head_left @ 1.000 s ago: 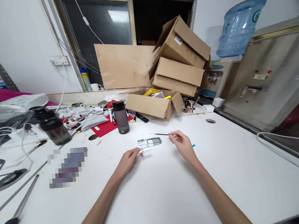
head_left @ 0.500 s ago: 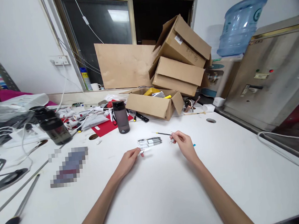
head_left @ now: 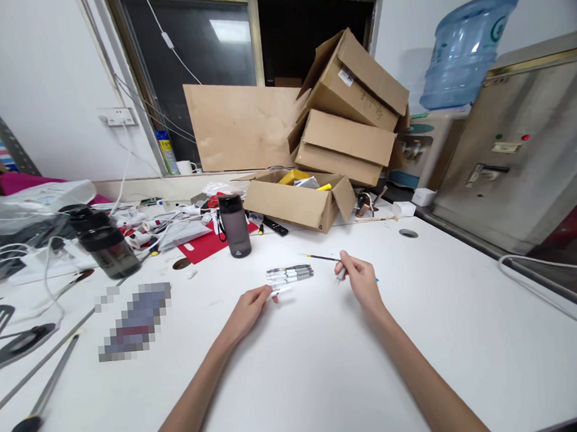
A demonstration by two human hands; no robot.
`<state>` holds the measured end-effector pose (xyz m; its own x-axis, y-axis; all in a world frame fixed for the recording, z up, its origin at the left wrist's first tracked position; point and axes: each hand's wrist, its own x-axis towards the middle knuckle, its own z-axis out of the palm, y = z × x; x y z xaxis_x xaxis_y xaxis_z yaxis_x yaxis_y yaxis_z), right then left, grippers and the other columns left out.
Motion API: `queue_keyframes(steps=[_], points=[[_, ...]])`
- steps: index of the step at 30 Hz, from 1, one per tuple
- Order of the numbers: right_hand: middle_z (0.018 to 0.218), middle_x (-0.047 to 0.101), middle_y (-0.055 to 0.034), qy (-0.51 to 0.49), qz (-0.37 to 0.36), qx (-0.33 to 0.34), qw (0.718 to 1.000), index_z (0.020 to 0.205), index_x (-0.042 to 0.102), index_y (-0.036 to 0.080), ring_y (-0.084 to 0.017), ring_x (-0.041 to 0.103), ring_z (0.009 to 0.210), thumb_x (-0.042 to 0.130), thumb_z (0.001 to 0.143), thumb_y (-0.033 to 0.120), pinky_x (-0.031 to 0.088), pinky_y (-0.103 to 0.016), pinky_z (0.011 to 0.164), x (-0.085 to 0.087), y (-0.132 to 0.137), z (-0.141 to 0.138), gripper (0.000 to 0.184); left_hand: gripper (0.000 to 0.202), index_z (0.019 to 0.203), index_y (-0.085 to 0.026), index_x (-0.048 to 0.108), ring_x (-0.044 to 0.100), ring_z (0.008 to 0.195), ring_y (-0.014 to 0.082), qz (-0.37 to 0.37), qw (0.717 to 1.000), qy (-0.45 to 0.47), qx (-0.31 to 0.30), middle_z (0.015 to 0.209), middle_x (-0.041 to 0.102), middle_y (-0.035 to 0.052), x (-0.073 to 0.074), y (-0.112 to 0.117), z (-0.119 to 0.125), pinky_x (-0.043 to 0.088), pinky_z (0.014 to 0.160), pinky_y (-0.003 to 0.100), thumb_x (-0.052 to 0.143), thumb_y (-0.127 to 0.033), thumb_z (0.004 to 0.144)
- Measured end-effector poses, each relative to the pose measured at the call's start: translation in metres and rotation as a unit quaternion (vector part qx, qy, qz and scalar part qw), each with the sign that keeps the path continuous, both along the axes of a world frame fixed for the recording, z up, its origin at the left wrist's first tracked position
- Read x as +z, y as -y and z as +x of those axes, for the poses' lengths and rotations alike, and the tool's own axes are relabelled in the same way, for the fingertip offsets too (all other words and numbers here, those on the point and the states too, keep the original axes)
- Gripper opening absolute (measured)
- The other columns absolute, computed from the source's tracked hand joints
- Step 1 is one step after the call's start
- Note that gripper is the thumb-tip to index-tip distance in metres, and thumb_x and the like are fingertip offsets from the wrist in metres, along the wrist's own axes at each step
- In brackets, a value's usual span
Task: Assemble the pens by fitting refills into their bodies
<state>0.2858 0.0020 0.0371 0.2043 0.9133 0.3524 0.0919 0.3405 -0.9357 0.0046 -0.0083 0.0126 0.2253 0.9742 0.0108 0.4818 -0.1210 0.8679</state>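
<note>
A thin pen refill [head_left: 324, 258] sticks out toward nine or ten o'clock from the right hand [head_left: 356, 276], whose thumb and fingertips are pinched together on it; a grey piece [head_left: 340, 275] sits lower in the same curled grip. That forearm slants up from five o'clock, wrist nearly straight. The left hand [head_left: 253, 303], its forearm rising from seven, closes thumb and fingers on a white pen part [head_left: 280, 291]. Between the hands, slightly toward twelve, is a row of pens [head_left: 290, 274]. From the row, a dark bottle [head_left: 235, 228] stands at ten or eleven, an open carton [head_left: 287, 204] at twelve.
</note>
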Motion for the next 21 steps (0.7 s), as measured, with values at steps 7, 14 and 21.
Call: queue_keyframes(steps=[7, 14, 21], points=[[0.068, 0.057, -0.0017, 0.036, 0.044, 0.058, 0.997, 0.064, 0.061, 0.021, -0.017, 0.053, 0.068, 0.057, 0.093, 0.056, 0.044, -0.028, 0.069, 0.0045, 0.0061, -0.0014, 0.046, 0.061, 0.087, -0.017, 0.072, 0.033, 0.060, 0.0151, 0.002, 1.000, 0.002, -0.002, 0.066, 0.033, -0.0042, 0.0009, -0.0001, -0.0004, 0.025, 0.057, 0.025, 0.036, -0.065, 0.095], [0.088, 0.064, -0.0037, 0.052, 0.067, 0.072, 0.994, 0.085, 0.066, 0.021, -0.019, 0.059, 0.077, 0.067, 0.088, 0.048, 0.049, -0.030, 0.073, 0.0043, 0.0070, -0.0042, 0.027, 0.060, 0.086, -0.017, 0.072, 0.033, 0.060, 0.0150, 0.002, 1.000, 0.005, 0.002, 0.065, 0.034, -0.0038, 0.0021, 0.0007, 0.0009, 0.025, 0.057, 0.025, 0.037, -0.065, 0.094], [0.096, 0.066, -0.0043, 0.036, 0.070, 0.070, 0.994, 0.091, 0.070, 0.022, -0.017, 0.062, 0.078, 0.073, 0.084, 0.040, 0.052, -0.032, 0.076, -0.0026, 0.0021, -0.0012, 0.019, 0.060, 0.087, -0.018, 0.073, 0.033, 0.059, 0.0145, -0.005, 1.000, 0.003, -0.001, 0.065, 0.035, -0.0041, 0.0008, 0.0003, -0.0002, 0.025, 0.056, 0.024, 0.036, -0.065, 0.094]])
